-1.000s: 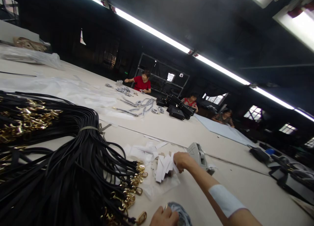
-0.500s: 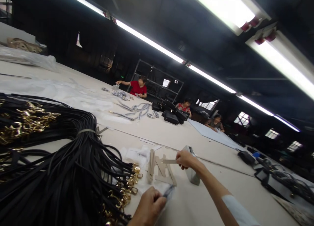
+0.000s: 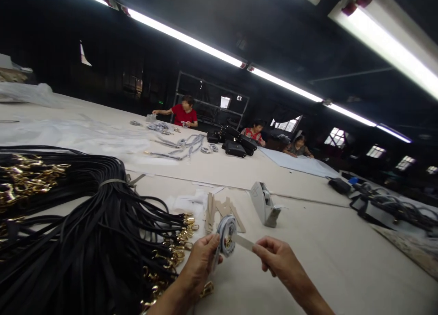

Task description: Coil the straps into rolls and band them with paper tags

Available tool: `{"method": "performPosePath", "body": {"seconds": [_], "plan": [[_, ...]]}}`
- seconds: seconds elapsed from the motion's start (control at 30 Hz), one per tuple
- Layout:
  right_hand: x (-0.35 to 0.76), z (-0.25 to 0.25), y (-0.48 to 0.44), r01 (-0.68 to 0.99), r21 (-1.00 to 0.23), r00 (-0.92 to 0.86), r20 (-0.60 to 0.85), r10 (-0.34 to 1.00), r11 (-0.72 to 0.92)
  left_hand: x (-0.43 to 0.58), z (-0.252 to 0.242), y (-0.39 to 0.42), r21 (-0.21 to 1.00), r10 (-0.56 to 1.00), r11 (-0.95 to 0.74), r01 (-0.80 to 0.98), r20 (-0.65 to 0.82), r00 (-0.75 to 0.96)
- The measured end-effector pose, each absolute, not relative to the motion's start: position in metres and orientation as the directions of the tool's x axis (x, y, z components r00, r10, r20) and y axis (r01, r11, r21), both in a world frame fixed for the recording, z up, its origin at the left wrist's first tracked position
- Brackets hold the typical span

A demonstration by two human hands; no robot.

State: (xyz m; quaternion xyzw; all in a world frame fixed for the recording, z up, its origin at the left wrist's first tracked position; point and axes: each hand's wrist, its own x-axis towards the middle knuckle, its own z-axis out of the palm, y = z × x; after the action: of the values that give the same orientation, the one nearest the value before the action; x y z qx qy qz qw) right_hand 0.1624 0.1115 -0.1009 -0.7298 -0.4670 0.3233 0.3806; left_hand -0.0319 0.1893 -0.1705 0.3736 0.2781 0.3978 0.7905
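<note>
My left hand (image 3: 203, 255) is closed on a coiled strap (image 3: 226, 235) in pale wrapping, held upright with gold metal showing at its centre. Between the fingertips of my right hand (image 3: 277, 258) is one end of a flat beige strip (image 3: 244, 243). The strip's other end reaches the face of the coil; whether it touches cannot be told. Just behind the coil, more beige strips (image 3: 236, 214) lie loose on the table (image 3: 328, 255). A grey tape dispenser (image 3: 265, 205) stands beyond my right hand.
On the left lies a large tied bundle of black straps (image 3: 112, 224) with gold clasps (image 3: 186, 228). Wrapped straps (image 3: 191, 146) and black bags (image 3: 236, 142) are across the table. Several people sit at the far side. More black bags (image 3: 383, 210) lie at the right.
My left hand has raised the coiled strap into view and turned it upright. My right hand has drawn back from near the dispenser, bringing the beige strip to the coil. The view has shifted.
</note>
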Motion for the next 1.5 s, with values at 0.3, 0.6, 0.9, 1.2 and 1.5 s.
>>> {"method": "performPosePath", "body": {"seconds": [0.3, 0.6, 0.9, 1.2, 1.5], "plan": [[0.106, -0.115, 0.138, 0.211, -0.970, 0.164, -0.085, 0.983, -0.119, -0.036, -0.165, 0.190, 0.972, 0.858, 0.104, -0.212, 0.020, 0.513], [0.115, -0.165, 0.124, -0.119, -0.984, 0.149, -0.150, 0.977, -0.133, -0.037, -0.171, 0.188, 0.970, 0.873, -0.205, 0.132, 0.121, 0.472], [0.107, -0.173, 0.110, -0.277, -0.952, 0.316, -0.217, 0.923, -0.129, -0.031, -0.167, 0.187, 0.995, 0.794, 0.082, -0.055, -0.032, 0.607], [0.105, -0.169, 0.077, -0.058, -0.996, 0.238, 0.059, 0.970, 0.075, -0.042, -0.161, 0.201, 0.960, 0.748, 0.235, -0.154, -0.078, 0.659], [0.128, -0.131, 0.088, 0.811, -0.353, -0.231, 0.539, 0.810, 0.466, -0.043, -0.151, 0.186, 0.963, 0.589, 0.227, -0.148, -0.014, 0.808]]}}
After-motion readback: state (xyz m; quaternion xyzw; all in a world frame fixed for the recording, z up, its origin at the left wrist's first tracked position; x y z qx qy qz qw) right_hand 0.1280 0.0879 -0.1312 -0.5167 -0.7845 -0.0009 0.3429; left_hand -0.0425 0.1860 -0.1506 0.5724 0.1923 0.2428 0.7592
